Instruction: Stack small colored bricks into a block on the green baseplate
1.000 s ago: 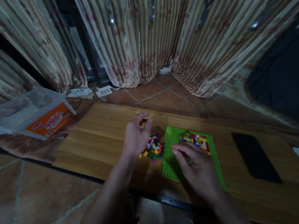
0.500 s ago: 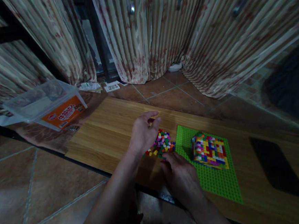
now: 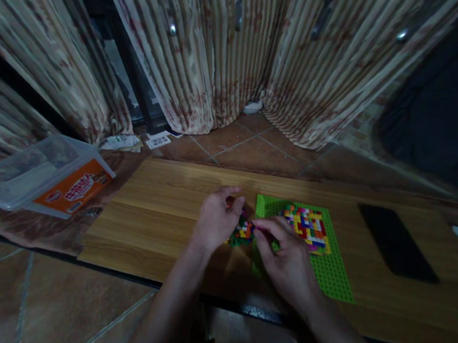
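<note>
My left hand [image 3: 219,217] hovers over a pile of small coloured building bricks [image 3: 244,232], its fingers curved and apart with nothing seen in them. At the right side of the pile, my right hand [image 3: 285,257] has thumb and forefinger pinched on a tiny dark brick, mostly covered by the fingertips. Behind that hand lies a green studded baseplate [image 3: 332,279]. On it stands a block-shaped build of many-coloured bricks [image 3: 310,228], its left part hidden by my right hand.
The wooden tabletop [image 3: 152,209] carries a black flat tablet-like slab [image 3: 397,243] at the right. A clear plastic box with an orange label [image 3: 74,191] stands beyond the left end. Striped curtains [image 3: 228,60] hang behind; papers [image 3: 159,140] lie on the tiled floor.
My right hand has moved up and inward, closer to my left hand, and now covers the left part of the build. The camera view has shifted rightward.
</note>
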A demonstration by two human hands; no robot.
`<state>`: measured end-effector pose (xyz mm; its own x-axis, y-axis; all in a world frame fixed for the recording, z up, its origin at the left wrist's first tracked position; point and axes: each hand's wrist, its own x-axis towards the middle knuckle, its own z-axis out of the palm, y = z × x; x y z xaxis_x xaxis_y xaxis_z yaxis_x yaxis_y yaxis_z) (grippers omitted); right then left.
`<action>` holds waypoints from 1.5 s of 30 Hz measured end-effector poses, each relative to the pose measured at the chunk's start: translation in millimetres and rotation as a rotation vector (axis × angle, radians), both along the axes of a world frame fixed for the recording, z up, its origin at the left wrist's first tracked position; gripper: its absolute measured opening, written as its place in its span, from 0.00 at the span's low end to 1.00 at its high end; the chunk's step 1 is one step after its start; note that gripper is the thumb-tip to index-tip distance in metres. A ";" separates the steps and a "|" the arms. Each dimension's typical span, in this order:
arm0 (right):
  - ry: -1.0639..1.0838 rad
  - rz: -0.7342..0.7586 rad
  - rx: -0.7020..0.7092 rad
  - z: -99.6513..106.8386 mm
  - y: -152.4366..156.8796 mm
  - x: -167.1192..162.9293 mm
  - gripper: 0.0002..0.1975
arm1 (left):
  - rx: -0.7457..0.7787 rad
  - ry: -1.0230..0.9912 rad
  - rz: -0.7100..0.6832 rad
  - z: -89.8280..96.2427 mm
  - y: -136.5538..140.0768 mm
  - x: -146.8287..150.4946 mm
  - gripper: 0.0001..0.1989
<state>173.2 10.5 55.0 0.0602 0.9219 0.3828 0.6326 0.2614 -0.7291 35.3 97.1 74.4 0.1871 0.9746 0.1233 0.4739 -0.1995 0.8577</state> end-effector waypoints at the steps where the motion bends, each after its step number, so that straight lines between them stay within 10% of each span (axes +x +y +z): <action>1: 0.041 -0.015 0.000 1.5 0.9 4.1 0.09 | 0.002 0.008 -0.014 -0.2 -1.0 2.1 0.13; 14: 0.484 -0.135 -0.064 19.5 5.8 27.4 0.10 | 0.036 0.014 -0.073 0.4 -6.0 20.3 0.14; 22: 0.549 -0.420 0.019 17.9 18.0 95.7 0.13 | 0.084 0.068 -0.103 -5.3 -8.2 25.6 0.12; 45: -0.296 -0.155 0.001 9.2 15.1 107.1 0.08 | 0.218 0.231 -0.351 -17.5 -39.5 71.6 0.19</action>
<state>280.3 25.7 64.3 0.0860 0.9099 0.4058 0.8491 0.1461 -0.5076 106.9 57.6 56.9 0.5469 0.8037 0.2345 0.5195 -0.5455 0.6577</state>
